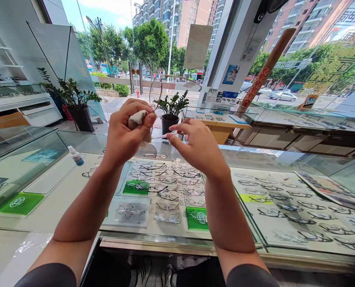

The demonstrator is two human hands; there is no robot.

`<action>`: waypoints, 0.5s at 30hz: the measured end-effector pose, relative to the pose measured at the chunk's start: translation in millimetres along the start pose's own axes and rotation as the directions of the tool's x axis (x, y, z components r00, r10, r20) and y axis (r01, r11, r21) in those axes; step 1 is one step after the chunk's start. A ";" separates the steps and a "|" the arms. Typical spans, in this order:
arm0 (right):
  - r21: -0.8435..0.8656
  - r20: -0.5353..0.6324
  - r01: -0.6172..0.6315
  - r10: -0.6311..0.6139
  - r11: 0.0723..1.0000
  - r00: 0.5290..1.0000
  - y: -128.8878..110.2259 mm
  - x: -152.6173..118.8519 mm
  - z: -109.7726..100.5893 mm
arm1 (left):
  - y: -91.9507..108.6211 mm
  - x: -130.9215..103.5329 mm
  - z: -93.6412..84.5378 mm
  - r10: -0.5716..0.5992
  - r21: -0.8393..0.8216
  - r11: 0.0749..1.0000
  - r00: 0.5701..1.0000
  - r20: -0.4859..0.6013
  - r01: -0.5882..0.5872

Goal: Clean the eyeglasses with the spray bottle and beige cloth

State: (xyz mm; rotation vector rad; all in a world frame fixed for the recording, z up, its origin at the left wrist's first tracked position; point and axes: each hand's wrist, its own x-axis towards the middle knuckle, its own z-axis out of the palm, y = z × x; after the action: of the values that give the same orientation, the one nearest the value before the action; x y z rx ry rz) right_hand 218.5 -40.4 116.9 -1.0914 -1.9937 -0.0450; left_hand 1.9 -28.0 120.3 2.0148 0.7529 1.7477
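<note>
My left hand [128, 131] is closed around a crumpled pale cloth [138, 117] and a pair of thin-framed eyeglasses [160, 91]. The frame sticks up above my thumb, one temple reaching out to the right. Part of the frame is hidden by my fingers and the cloth. To the right, my right hand [197, 145] hovers with thumb and forefinger slightly apart. A thin pale strip runs towards its thumb tip; whether the thumb touches it I cannot tell. Both hands are raised above a glass display counter [177, 236].
Rows of eyeglasses [167, 196] lie inside the counter under the glass. A small spray bottle [75, 155] with blue liquid stands at the left. A magazine [327, 187] lies at the right. Potted plants [170, 107] and another display table [222, 119] stand beyond, before large windows.
</note>
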 end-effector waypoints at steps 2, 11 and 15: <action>0.128 -0.058 0.075 -0.068 0.989 0.996 -1.8 1.5 2.9 | 1.1 1.0 1.1 0.078 0.061 0.995 0.995 -0.056 -0.075; 0.504 -0.040 0.170 -0.174 0.847 0.984 -8.6 7.2 26.9 | -3.0 1.9 0.2 0.057 -0.014 0.998 0.997 0.051 -0.056; 0.512 -0.035 0.159 -0.164 0.844 0.986 -11.2 6.2 29.6 | -5.9 2.1 -0.5 0.038 -0.055 0.998 0.997 0.067 -0.035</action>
State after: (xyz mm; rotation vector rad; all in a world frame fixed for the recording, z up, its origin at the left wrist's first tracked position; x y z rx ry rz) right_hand 189.5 -31.4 105.9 -0.5758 -1.9406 0.3873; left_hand 0.6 -22.1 118.5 2.0531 0.6443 1.6910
